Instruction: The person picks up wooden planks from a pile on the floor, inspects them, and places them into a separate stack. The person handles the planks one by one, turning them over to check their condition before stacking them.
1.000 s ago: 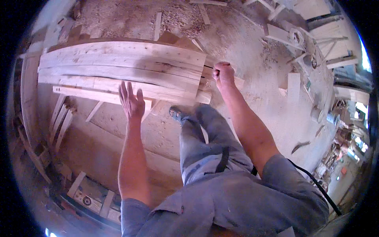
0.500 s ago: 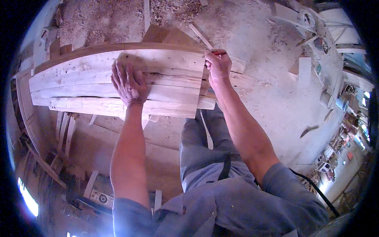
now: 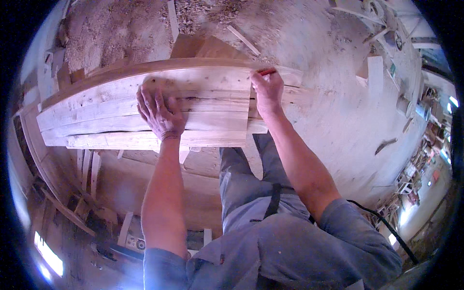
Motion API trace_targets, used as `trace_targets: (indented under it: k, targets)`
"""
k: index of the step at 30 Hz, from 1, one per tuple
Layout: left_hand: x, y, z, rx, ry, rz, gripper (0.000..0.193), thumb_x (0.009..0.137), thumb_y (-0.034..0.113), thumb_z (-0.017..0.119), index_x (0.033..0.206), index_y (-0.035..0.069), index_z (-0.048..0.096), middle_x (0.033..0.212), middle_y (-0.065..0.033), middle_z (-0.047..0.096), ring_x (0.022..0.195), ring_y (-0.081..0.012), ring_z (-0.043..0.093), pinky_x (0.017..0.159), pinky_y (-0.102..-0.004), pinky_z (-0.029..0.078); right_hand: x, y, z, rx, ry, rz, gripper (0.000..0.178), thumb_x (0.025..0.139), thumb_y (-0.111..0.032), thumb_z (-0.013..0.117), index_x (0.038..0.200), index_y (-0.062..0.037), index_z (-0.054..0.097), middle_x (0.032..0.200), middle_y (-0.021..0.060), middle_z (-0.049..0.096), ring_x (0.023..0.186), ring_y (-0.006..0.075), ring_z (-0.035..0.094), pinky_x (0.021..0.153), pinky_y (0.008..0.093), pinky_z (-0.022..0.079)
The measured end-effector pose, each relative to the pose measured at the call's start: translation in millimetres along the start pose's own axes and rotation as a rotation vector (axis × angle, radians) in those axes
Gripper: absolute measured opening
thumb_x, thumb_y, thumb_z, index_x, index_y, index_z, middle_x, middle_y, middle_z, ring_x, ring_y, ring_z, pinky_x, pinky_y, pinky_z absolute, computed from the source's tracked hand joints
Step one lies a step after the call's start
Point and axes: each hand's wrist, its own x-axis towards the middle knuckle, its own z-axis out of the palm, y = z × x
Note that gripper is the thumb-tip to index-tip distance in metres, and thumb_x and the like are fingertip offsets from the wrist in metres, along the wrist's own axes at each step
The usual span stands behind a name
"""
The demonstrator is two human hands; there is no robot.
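Note:
Several pale planks (image 3: 212,118) lie edge to edge in front of me, with knots and dark cracks along their seams. My left hand (image 3: 160,112) rests flat on them near the middle, fingers spread. At the planks' right end, by the far corner, my right hand (image 3: 268,92) is closed around a red pencil (image 3: 267,72). The pencil's tip is hidden by the fingers, so I cannot tell whether it touches the wood.
Beneath the planks, longer boards (image 3: 290,77) stick out to the right. Brown board pieces (image 3: 212,47) and a thin stick (image 3: 244,39) lie beyond. A pale block (image 3: 375,72) stands on the dusty floor at right. Wooden legs (image 3: 95,174) show below left.
The view has shifted slightly, so the planks sit a little lower. Both hands keep nearly the same places on the wood; the right hand's pencil has tilted a little.

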Motion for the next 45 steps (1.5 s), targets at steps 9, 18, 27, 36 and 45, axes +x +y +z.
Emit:
trace_targets:
  k: [9,18,27,36,45]
  targets:
    - [-7.4,-6.2,5.6,0.019,0.001,0.014,0.046,0.093,0.032,0.051,0.13,0.006,0.054,0.152,-0.0173,0.033,0.142,-0.0397,0.026,0.113,-0.0557,0.019,-79.2,16.4,-29.9,0.132,-0.014,0.146,0.019,0.076,-0.012,0.072,0.086,-0.0069,0.056,0.077,-0.0006,0.055,0.066,0.0076,0.049,0.059,0.0243,0.042]
    - [-8.3,-7.4,6.9,-0.002,0.014,0.013,0.046,0.093,0.034,0.051,0.132,0.008,0.053,0.152,-0.0157,0.033,0.141,-0.0391,0.027,0.113,-0.0557,0.02,-62.9,37.2,-17.9,0.094,0.063,0.054,0.018,0.076,-0.012,0.069,0.086,-0.0041,0.056,0.077,0.0021,0.059,0.066,0.0103,0.052,0.058,0.0264,0.043]
    - [-9.6,-11.0,8.5,-0.008,0.002,0.004,0.046,0.089,0.032,0.054,0.129,0.009,0.053,0.152,-0.0182,0.031,0.14,-0.0407,0.024,0.112,-0.0581,0.019,-60.2,23.6,-16.2,0.01,0.027,0.054,0.021,0.077,-0.01,0.073,0.087,-0.0062,0.055,0.074,0.0017,0.057,0.06,0.009,0.05,0.054,0.0239,0.04]
    - [-10.9,-12.8,11.7,-0.015,0.033,0.022,0.043,0.089,0.031,0.055,0.125,0.007,0.055,0.15,-0.0178,0.034,0.139,-0.0402,0.027,0.112,-0.057,0.02,-104.1,36.4,-31.4,0.036,-0.002,0.113,0.021,0.078,-0.011,0.073,0.086,-0.0059,0.055,0.08,0.0013,0.058,0.069,0.0099,0.053,0.064,0.0254,0.046]
    - [-8.5,-9.3,8.9,-0.003,0.029,0.014,0.044,0.087,0.03,0.056,0.124,0.007,0.055,0.148,-0.0172,0.035,0.138,-0.0394,0.029,0.112,-0.0547,0.022,-101.2,38.4,-27.6,0.064,0.014,0.076,0.021,0.08,-0.013,0.074,0.087,-0.0065,0.056,0.075,0.0014,0.058,0.064,0.0087,0.051,0.057,0.0249,0.041]
